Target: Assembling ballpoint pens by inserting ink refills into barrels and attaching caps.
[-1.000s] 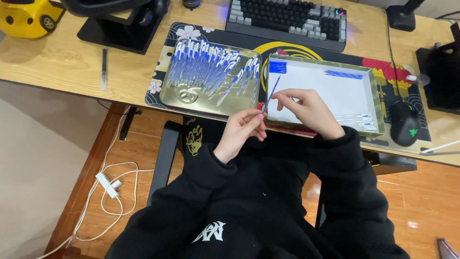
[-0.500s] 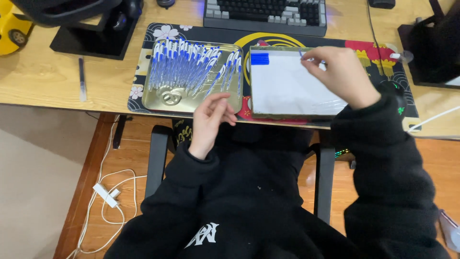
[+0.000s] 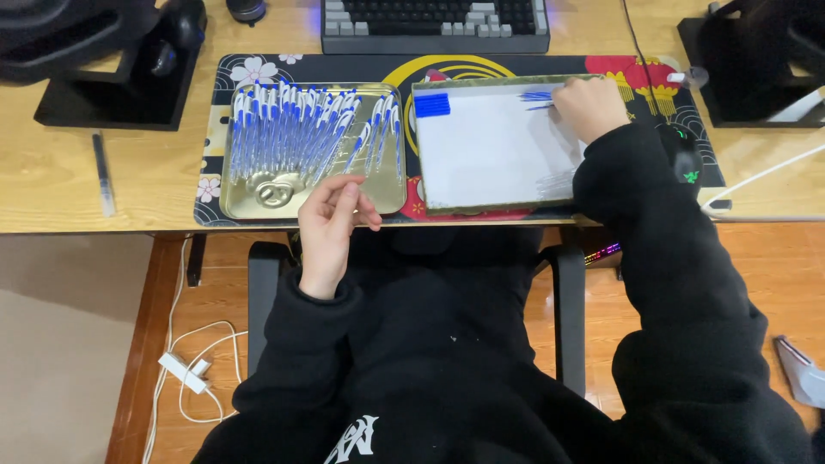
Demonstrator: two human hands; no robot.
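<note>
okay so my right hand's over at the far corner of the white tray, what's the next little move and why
Probably let go there and bring the right hand back. It rests at the white tray beside a few blue-capped pens, while the gold tray holds many more and the left hand waits at its edge.

We wear a loose black hoodie (image 3: 481, 344) with long, ribbed-cuffed sleeves reaching both wrists, a white lettered logo (image 3: 354, 440) on the chest; our left hand (image 3: 331, 219) and right hand (image 3: 591, 107) are bare.

Home computer desk, keyboard (image 3: 434, 19), patterned desk mat (image 3: 516, 67), mouse (image 3: 683, 155), wooden floor (image 3: 215, 283)
</note>
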